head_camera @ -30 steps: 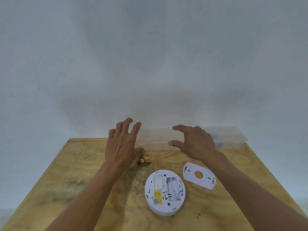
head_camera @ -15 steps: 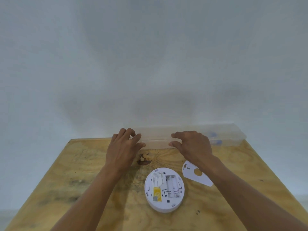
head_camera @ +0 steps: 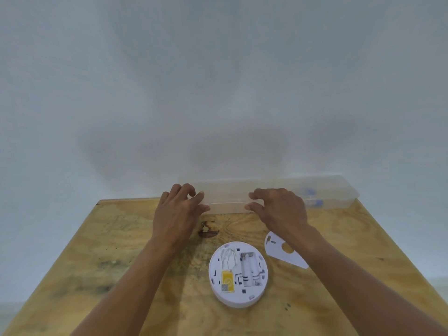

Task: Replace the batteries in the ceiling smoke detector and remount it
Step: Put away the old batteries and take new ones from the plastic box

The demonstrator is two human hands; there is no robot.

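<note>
A round white smoke detector [head_camera: 238,275] lies face down on the plywood table [head_camera: 121,251], its empty battery bay and a yellow label showing. Its white mounting plate [head_camera: 278,251] lies just to the right, partly under my right forearm. Along the table's far edge sits a long clear plastic box [head_camera: 324,190] with blue-tipped items showing through its right end. My left hand [head_camera: 178,212] grips the box's left end, fingers curled over its top and thumb on its front. My right hand [head_camera: 278,209] grips the box near its middle the same way.
A dark knot [head_camera: 208,230] marks the wood between my hands. A plain pale wall [head_camera: 218,93] rises right behind the table's far edge. Bare plywood stretches to the left and right of the detector.
Both hands moved forward from hovering with spread fingers and closed onto the clear box. My right forearm now covers part of the mounting plate.
</note>
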